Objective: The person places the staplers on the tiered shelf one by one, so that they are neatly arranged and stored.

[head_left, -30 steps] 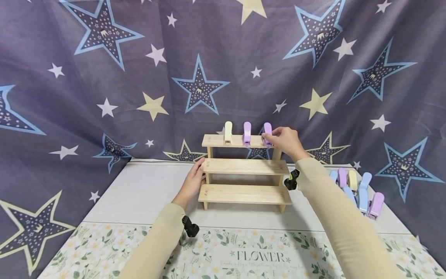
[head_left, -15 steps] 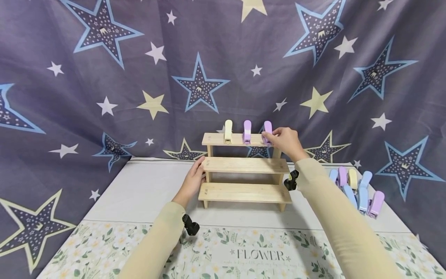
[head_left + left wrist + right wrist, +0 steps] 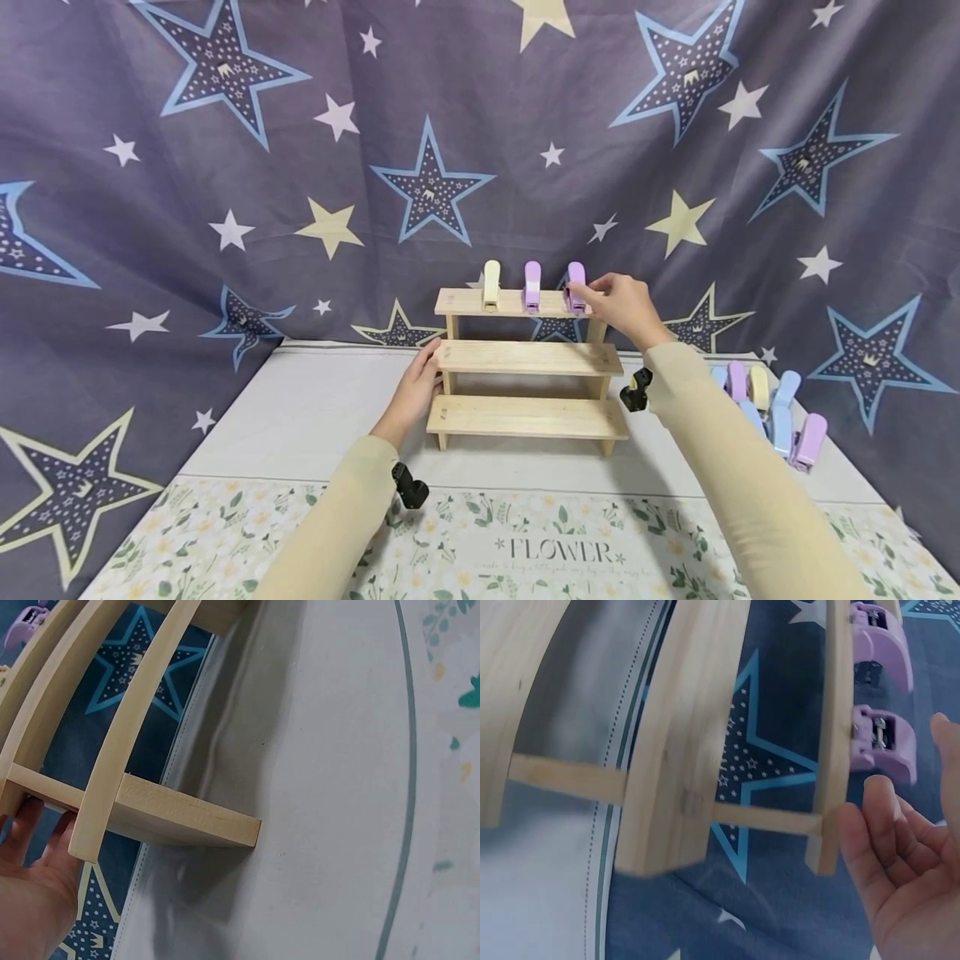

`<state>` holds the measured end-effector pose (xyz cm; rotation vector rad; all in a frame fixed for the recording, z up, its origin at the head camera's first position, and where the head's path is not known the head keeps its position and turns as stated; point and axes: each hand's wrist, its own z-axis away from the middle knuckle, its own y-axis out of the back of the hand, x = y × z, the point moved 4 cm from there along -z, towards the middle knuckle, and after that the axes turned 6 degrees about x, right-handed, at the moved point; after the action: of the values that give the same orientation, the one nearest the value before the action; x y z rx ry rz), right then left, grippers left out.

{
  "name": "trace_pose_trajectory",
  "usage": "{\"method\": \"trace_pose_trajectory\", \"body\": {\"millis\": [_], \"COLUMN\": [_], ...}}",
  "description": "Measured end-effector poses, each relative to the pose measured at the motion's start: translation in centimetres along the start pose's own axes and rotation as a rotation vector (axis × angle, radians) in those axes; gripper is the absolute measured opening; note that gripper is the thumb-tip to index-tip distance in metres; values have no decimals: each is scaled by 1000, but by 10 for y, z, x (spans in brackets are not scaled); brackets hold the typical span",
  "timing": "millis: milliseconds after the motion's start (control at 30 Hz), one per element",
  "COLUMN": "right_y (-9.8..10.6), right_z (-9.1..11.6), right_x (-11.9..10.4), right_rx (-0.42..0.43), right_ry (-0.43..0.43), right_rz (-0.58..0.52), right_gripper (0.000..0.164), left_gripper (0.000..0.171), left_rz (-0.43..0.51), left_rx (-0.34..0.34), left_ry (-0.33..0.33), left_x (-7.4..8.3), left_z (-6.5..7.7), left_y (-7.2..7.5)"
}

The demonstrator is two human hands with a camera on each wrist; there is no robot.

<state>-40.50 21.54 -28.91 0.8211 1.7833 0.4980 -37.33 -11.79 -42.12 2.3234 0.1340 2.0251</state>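
Observation:
The three-tier wooden display stand (image 3: pixel 528 358) stands on the light mat. On its top tier are a yellow hole punch (image 3: pixel 491 285), a purple hole punch (image 3: pixel 532 287) and another purple hole punch (image 3: pixel 576 288) at the right end. My right hand (image 3: pixel 626 308) is beside that last one. In the right wrist view its thumb and fingers are spread, with a gap to the purple body (image 3: pixel 885 746). My left hand (image 3: pixel 416 387) holds the stand's left side; in the left wrist view its fingertips (image 3: pixel 56 844) reach behind the wood and are partly hidden.
Several blue, purple and yellow punches lie in a loose pile (image 3: pixel 776 412) on the right of the mat (image 3: pixel 322 400). A star-patterned curtain (image 3: pixel 420 83) hangs close behind the stand. A floral strip (image 3: pixel 555 542) runs along the front.
My right hand has let go of the right-end purple hole punch and shifted slightly to the right. The left hand and the stand have stayed in place.

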Motion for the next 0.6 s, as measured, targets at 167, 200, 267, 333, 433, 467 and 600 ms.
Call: {"method": "trace_pose_trajectory", "body": {"millis": [167, 200, 267, 333, 433, 467, 600], "right_y": [18, 22, 29, 36, 46, 50, 66], "right_z": [7, 8, 12, 15, 20, 22, 30], "right_x": [12, 15, 22, 31, 45, 50, 69], "right_rx": [2, -2, -11, -20, -21, -23, -32], "right_ry": [7, 7, -4, -12, -19, -22, -43], "right_rz": [36, 44, 61, 85, 114, 124, 157], "right_gripper": [65, 66, 68, 70, 73, 74, 77], "left_gripper": [48, 48, 48, 48, 48, 48, 48], "left_rz": [-9, -6, 1, 5, 1, 0, -15], "left_rx": [-5, -8, -12, -13, -14, -13, -10], "left_ry": [-5, -8, -15, -15, -8, -5, -2], "left_x": [0, 0, 0, 0, 0, 0, 1], "left_z": [-1, -1, 0, 0, 0, 1, 2], "left_y": [-1, -1, -1, -1, -1, -1, -1]}}
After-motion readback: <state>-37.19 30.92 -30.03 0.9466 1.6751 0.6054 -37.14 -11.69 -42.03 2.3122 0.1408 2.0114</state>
